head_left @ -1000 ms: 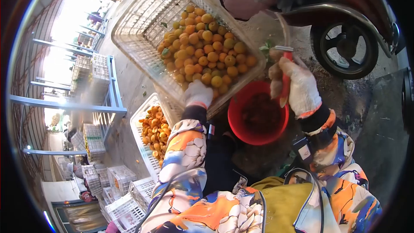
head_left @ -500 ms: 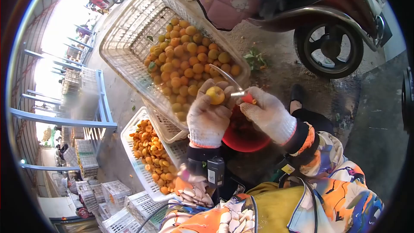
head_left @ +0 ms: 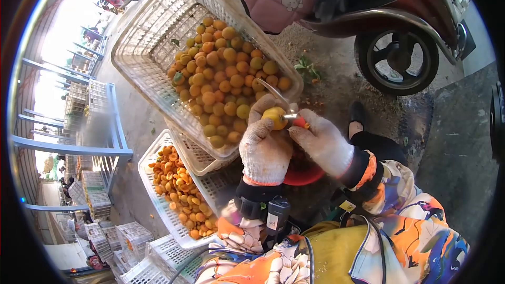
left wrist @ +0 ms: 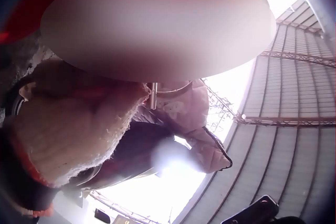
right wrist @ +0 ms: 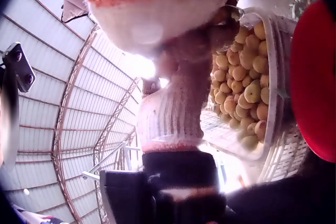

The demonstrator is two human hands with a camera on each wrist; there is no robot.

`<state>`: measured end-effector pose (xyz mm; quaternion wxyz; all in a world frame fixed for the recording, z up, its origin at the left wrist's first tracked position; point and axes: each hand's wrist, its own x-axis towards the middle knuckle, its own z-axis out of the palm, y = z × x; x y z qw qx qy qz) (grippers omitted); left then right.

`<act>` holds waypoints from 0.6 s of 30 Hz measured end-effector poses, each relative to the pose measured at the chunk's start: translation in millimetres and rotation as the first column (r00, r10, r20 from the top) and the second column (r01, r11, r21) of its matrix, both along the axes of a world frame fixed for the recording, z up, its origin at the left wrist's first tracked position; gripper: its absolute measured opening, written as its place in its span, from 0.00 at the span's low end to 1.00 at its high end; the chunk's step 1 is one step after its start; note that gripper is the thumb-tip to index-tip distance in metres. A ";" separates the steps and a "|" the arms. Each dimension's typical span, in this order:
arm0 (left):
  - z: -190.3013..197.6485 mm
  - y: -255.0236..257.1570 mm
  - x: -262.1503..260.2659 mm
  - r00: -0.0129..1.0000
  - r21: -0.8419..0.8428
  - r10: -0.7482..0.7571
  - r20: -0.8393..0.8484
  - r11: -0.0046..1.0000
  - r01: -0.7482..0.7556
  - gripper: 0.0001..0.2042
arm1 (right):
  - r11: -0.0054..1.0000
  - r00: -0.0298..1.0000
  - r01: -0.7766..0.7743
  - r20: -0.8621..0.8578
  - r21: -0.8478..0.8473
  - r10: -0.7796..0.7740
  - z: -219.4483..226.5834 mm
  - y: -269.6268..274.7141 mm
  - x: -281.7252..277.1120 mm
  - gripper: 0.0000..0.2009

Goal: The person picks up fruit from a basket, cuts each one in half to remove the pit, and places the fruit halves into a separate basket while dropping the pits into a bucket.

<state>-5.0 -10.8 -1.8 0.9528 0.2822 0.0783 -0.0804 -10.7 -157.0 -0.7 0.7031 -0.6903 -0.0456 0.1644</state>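
Observation:
In the head view my gloved left hand [head_left: 265, 150] holds a yellow-orange apricot [head_left: 274, 118] between thumb and fingers. My gloved right hand [head_left: 329, 142] grips the red handle of a curved-bladed knife [head_left: 300, 122]. The knife's metal collar meets the apricot's right side, and its thin blade arcs up and left past the fruit. Both hands are close together over a red bucket [head_left: 305, 174], mostly hidden beneath them. Behind them stands a tilted plastic crate [head_left: 137, 81] of whole apricots. The right wrist view shows my left hand [right wrist: 170, 113] in front of this crate, its fingers partly hidden.
A white basket [head_left: 146, 173] of split apricots stands at the left, beside another crate under the tilted one. A parked scooter [head_left: 368, 18] with a black wheel is at the upper right. Stacked crates [head_left: 134, 239] and blue metal frames [head_left: 68, 147] line the far left.
My left hand has come out of the crate with an apricot and met the knife. My right hand has moved left and lower, bringing the knife's collar against the fruit.

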 end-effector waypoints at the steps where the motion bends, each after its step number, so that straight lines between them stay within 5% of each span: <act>1: -0.5 -0.8 -0.2 1.000 -0.001 -0.002 -0.002 1.000 0.002 0.26 | 0.998 1.000 0.008 0.006 -0.064 -0.008 -0.6 1.0 -0.5 0.12; 5: -2.5 -5.2 -1.2 0.998 0.032 0.023 0.056 0.999 -0.024 0.24 | 0.978 0.999 0.030 -0.023 -0.208 -0.036 -9.2 7.1 -1.6 0.14; 9: -8.9 -1.9 0.4 0.996 0.115 0.010 0.091 0.993 -0.021 0.24 | 0.986 0.999 0.029 -0.039 -0.164 -0.036 -9.4 9.0 -1.1 0.13; 11: -12.7 -4.2 1.4 0.995 0.153 0.041 0.094 0.987 -0.055 0.24 | 0.991 0.991 0.057 -0.126 0.123 -0.042 -0.8 9.3 -1.7 0.11; 12: -13.5 -6.3 1.4 0.992 0.184 0.077 0.100 0.978 -0.095 0.25 | 0.990 0.991 0.060 -0.130 0.126 -0.044 -5.1 9.5 -2.3 0.11; 14: -10.2 -1.8 -0.3 0.998 0.134 0.043 0.043 0.990 -0.048 0.25 | 0.786 0.885 0.186 -0.448 0.590 0.127 -22.1 14.2 -1.3 0.11; 18: -9.0 1.2 4.1 0.990 -0.066 -0.009 -0.143 0.998 -0.001 0.23 | 0.772 0.782 0.103 -0.531 0.627 0.327 -32.7 -12.7 -1.5 0.11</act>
